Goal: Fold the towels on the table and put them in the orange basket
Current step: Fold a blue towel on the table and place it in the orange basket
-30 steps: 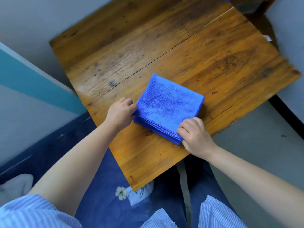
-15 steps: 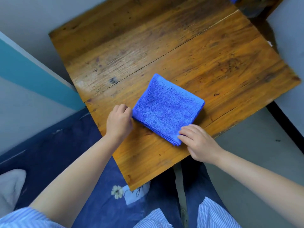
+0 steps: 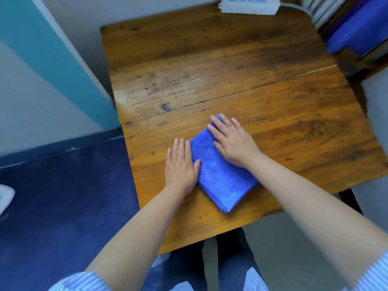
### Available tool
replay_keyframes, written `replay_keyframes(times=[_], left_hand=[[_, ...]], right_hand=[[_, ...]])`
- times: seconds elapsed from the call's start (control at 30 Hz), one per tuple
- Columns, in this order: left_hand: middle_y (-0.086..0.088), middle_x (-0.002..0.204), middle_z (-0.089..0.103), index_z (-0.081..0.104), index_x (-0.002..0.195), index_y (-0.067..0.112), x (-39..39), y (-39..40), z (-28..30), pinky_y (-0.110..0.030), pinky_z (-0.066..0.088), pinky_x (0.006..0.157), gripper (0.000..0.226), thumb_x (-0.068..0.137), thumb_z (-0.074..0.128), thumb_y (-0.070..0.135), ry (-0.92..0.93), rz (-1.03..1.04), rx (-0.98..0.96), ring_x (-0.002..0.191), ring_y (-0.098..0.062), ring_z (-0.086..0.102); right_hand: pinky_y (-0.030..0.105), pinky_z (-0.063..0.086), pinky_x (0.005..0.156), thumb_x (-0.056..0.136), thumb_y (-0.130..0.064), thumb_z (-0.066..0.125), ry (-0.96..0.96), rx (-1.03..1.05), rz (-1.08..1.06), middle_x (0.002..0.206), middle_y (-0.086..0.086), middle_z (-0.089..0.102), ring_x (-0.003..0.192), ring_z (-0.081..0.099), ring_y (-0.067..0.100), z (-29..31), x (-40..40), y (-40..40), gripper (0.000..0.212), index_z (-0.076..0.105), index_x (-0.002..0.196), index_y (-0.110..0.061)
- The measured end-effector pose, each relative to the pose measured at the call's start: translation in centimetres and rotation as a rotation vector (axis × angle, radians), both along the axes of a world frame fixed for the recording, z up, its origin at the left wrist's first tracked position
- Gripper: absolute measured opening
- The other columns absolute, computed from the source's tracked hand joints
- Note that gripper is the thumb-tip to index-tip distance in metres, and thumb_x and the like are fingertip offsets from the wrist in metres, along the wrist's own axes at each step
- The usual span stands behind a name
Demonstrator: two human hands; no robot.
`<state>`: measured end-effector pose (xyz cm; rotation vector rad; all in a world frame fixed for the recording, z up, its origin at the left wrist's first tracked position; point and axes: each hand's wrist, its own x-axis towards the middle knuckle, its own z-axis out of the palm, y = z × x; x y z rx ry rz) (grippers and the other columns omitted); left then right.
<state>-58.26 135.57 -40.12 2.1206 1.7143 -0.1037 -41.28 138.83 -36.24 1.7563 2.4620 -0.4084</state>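
Observation:
A blue towel [image 3: 220, 177], folded into a small thick square, lies near the front edge of the wooden table [image 3: 210, 80]. My left hand [image 3: 181, 166] lies flat with straight fingers along the towel's left edge, partly on the wood. My right hand [image 3: 233, 141] lies flat on the towel's far part, its fingers spread and pointing away from me. The far corner of the towel is hidden under that hand. No orange basket shows in this view.
A white object [image 3: 249, 5] sits at the table's far edge. A blue surface [image 3: 357, 34] stands beyond the table's far right corner. A teal and grey wall [image 3: 52, 59] runs along the left. Dark blue floor covering [image 3: 63, 196] lies below it.
Both hands have let go of the towel's near corners, straightened and moved onto the towel, now lying flat on it. The camera has tilted up, so more of the table's far side shows.

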Motion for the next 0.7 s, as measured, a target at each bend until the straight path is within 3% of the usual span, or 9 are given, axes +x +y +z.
replay_keyframes(times=[0.2, 0.47, 0.6, 0.7], left_hand=[[-0.013, 0.156, 0.004, 0.005, 0.146, 0.004, 0.1, -0.2, -0.2, -0.038, -0.003, 0.117, 0.065, 0.097, 0.030, 0.038, -0.020, 0.024, -0.031, 0.145, -0.028, -0.002], [-0.008, 0.157, 0.000, 0.000, 0.147, 0.009, 0.6, -0.1, -0.1, -0.041, -0.007, 0.116, 0.065, 0.097, 0.026, 0.042, 0.051, 0.089, -0.091, 0.145, -0.025, -0.007], [-0.006, 0.154, 0.016, 0.002, 0.148, 0.010, 1.0, 0.0, 1.0, -0.041, -0.002, 0.116, 0.065, 0.097, 0.024, 0.044, 0.140, 0.100, -0.102, 0.141, -0.019, 0.013], [-0.005, 0.141, 0.038, 0.021, 0.145, 0.012, 1.2, 0.7, 2.0, -0.039, 0.011, 0.112, 0.056, 0.096, 0.028, 0.039, 0.177, 0.215, -0.058, 0.130, -0.021, 0.030]], right_hand=[[0.038, -0.005, 0.116, 0.097, -0.038, 0.031, -0.126, -0.084, 0.050, 0.157, 0.000, 0.003, 0.145, -0.003, 0.021, -1.7, 0.4, 2.0, 0.057, 0.012, 0.146, -0.018], [0.044, -0.009, 0.114, 0.096, -0.039, 0.030, -0.060, -0.168, -0.062, 0.157, 0.001, -0.002, 0.145, -0.007, 0.021, -2.2, 2.8, 3.2, 0.060, 0.007, 0.147, -0.018], [0.043, -0.008, 0.114, 0.096, -0.042, 0.028, -0.119, -0.201, 0.108, 0.157, 0.002, -0.003, 0.144, -0.009, 0.019, -1.2, 4.8, 4.9, 0.063, 0.004, 0.147, -0.015], [0.040, 0.009, 0.115, 0.095, -0.037, 0.037, -0.085, -0.217, 0.257, 0.155, 0.007, 0.015, 0.144, 0.008, 0.021, 0.2, 5.2, 7.1, 0.063, 0.014, 0.146, -0.009]])
